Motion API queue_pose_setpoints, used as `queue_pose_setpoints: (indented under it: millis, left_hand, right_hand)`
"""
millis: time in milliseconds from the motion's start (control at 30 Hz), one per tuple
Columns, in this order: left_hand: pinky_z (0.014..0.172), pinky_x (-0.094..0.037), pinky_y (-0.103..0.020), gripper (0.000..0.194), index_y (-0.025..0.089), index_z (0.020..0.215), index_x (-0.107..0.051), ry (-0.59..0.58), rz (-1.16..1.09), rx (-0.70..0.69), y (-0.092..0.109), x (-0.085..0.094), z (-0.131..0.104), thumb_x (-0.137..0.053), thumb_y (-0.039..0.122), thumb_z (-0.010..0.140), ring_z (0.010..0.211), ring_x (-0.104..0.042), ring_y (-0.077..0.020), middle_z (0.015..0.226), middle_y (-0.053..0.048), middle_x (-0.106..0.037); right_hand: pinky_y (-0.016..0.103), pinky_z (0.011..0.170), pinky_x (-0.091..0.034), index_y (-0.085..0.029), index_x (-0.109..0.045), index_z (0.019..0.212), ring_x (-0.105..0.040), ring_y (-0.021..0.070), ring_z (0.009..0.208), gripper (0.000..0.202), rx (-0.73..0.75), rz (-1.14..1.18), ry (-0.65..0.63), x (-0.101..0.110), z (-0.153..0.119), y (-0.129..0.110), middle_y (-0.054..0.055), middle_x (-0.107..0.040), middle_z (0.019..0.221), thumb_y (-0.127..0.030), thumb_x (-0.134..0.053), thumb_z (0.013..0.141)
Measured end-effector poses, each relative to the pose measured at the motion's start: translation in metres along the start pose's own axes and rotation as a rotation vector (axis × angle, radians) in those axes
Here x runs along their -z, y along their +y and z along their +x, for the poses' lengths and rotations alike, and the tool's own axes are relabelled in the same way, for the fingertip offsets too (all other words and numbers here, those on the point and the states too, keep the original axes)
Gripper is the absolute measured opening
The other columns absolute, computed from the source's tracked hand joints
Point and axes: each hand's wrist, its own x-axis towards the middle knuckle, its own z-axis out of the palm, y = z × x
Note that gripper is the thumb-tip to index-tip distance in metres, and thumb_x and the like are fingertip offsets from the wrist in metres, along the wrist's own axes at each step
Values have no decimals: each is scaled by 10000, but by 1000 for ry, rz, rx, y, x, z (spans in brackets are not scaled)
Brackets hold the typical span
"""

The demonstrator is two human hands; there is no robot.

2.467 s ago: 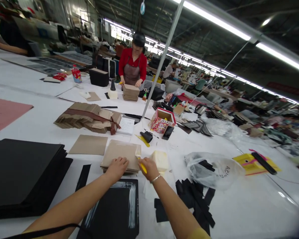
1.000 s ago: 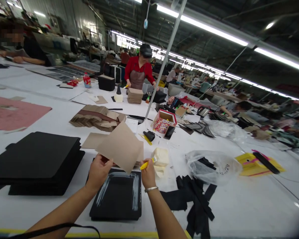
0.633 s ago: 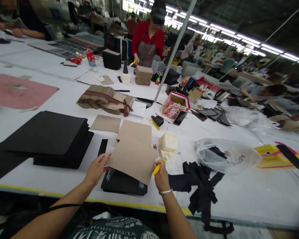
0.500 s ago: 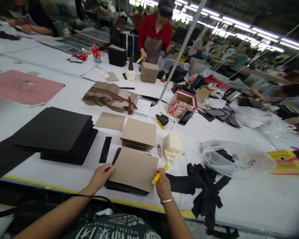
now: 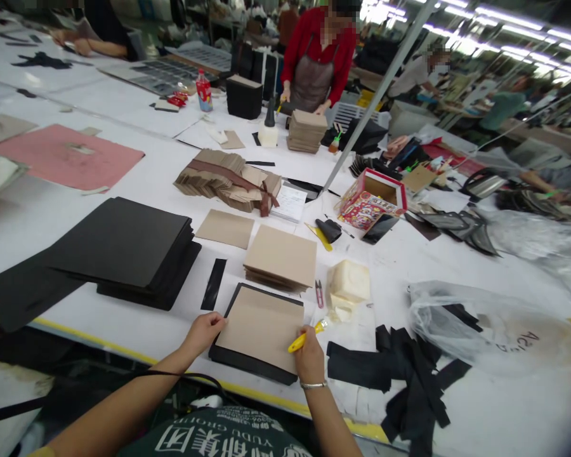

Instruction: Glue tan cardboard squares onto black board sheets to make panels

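Observation:
A tan board (image 5: 261, 327) lies on a stack of black sheets (image 5: 252, 365), with a black border showing around it. My left hand (image 5: 208, 331) pinches the board's left edge, fingers closed. My right hand (image 5: 309, 355) is wrapped round a yellow-handled brush (image 5: 297, 343) at the board's right edge; its bristles point up and right. Behind the board sits a stack of tan boards (image 5: 280, 257). A white glue block (image 5: 348, 280) and small red snips (image 5: 319, 293) are to the right of that stack.
Large black sheets (image 5: 128, 241) are piled at left, black strips (image 5: 409, 374) lie at right beside a clear plastic bag (image 5: 480, 324). A red patterned box (image 5: 372, 202) and a slanted metal pole (image 5: 380, 92) stand farther back. A person in red (image 5: 314, 57) stands across the table.
The tan board has come down squarely onto the black stack, whose black rim now shows at the back. The view has shifted, and the person in red has both hands near their tan stack.

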Motion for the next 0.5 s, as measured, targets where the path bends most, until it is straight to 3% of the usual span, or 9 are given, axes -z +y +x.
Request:
queue_pose_setpoints:
  millis: [167, 367, 500]
  left_hand:
    - [565, -366, -231, 325, 163, 584, -565, 6, -52, 19, -9, 0, 0, -480, 449, 712, 588, -502, -147, 554, 18, -536]
    - [547, -369, -227, 264, 155, 585, -581, 17, -110, 54, -8, -1, 2, -499, 389, 678, 573, -499, -145, 545, 14, -544]
    - [537, -368, -225, 263, 159, 567, -569, 32, -107, 73, -5, 1, 1, -495, 390, 669, 563, -489, -142, 539, 15, -534]
  right_hand:
    - [251, 584, -378, -156, -500, 962, -549, 166, 635, 253, 35, -83, -27, -5, 5, 2, 33, -568, 683, -147, -329, 776]
    - [234, 534, -350, -170, -496, 950, -536, 152, 596, 221, -1, -72, -55, -5, 14, -2, 13, -562, 665, -183, -343, 791]
    - [231, 530, -333, -176, -502, 963, -532, 147, 589, 258, 13, -113, -80, -5, 16, -4, 10, -566, 662, -123, -355, 758]
